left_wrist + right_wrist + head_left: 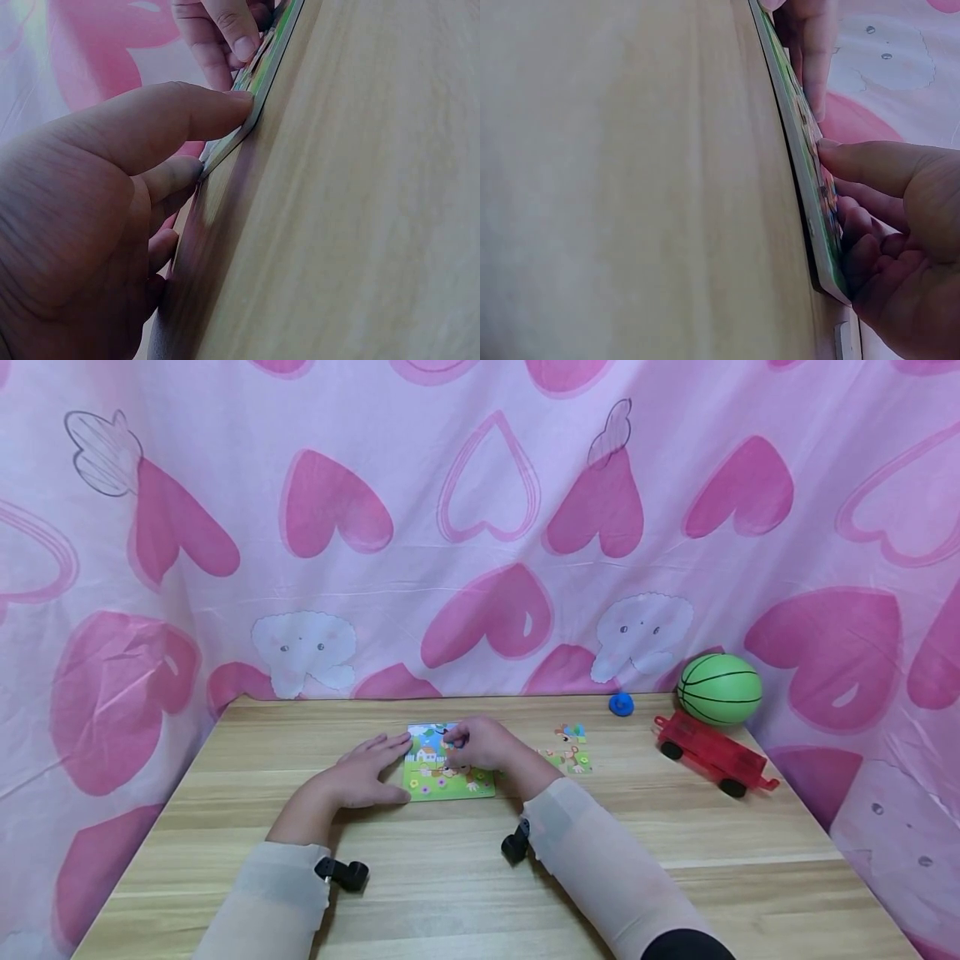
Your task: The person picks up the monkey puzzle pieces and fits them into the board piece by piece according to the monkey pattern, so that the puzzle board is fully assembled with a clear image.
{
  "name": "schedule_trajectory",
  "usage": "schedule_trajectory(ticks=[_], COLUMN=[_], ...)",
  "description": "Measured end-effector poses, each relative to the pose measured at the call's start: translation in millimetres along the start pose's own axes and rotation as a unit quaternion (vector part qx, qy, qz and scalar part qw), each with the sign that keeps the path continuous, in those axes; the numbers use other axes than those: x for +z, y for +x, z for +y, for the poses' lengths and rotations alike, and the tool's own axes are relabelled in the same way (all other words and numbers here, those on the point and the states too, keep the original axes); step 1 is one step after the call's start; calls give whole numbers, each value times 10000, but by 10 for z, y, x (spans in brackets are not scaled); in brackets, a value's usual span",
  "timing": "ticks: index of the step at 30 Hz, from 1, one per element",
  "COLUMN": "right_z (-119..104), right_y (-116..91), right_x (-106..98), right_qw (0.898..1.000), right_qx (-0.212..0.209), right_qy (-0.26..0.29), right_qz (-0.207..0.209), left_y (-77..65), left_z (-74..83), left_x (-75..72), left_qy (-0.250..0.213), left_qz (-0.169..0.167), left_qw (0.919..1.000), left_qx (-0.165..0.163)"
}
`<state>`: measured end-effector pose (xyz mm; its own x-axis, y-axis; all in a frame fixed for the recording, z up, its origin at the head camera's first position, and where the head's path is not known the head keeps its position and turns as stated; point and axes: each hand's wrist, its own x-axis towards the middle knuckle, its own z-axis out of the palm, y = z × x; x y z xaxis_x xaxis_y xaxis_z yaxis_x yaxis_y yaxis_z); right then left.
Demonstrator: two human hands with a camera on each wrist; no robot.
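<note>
A flat picture puzzle board (450,788) with a green meadow and a small house lies on the table. My left hand (363,774) steadies its left side, fingers spread straight along the edge and thumb at the near corner. Over the board's upper right part, my right hand (483,745) has its fingers curled in and pinches a small puzzle piece against the board. In the left wrist view the right thumb (241,46) sits on the piece's edge; the fingers mostly hide it. Loose puzzle pieces (576,758) lie right of the board, partly behind the right wrist.
A red toy cart (712,752) with black wheels stands at the right of the wooden table (420,893). Behind it is a green ball (720,689), and a small blue disc-like object (621,704) lies near the back edge. A pink heart-patterned curtain (480,610) hangs behind.
</note>
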<state>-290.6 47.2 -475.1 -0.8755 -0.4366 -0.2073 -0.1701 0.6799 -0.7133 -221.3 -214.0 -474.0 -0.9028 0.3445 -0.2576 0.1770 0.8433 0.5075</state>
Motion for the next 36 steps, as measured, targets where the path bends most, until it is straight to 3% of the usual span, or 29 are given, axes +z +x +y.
schedule_trajectory(ticks=[31, 36], right_z=[-88, -35], right_y=[10, -16], right_x=[-61, -140], right_qw=[9999, 9997], right_qx=[63, -169], right_qy=[-50, 51], right_qz=[-108, -139], left_y=[10, 4], left_z=[-13, -7], left_x=[-9, 0], left_qy=[54, 59], left_qz=[8, 8], left_qw=[10000, 10000], left_qx=[7, -4])
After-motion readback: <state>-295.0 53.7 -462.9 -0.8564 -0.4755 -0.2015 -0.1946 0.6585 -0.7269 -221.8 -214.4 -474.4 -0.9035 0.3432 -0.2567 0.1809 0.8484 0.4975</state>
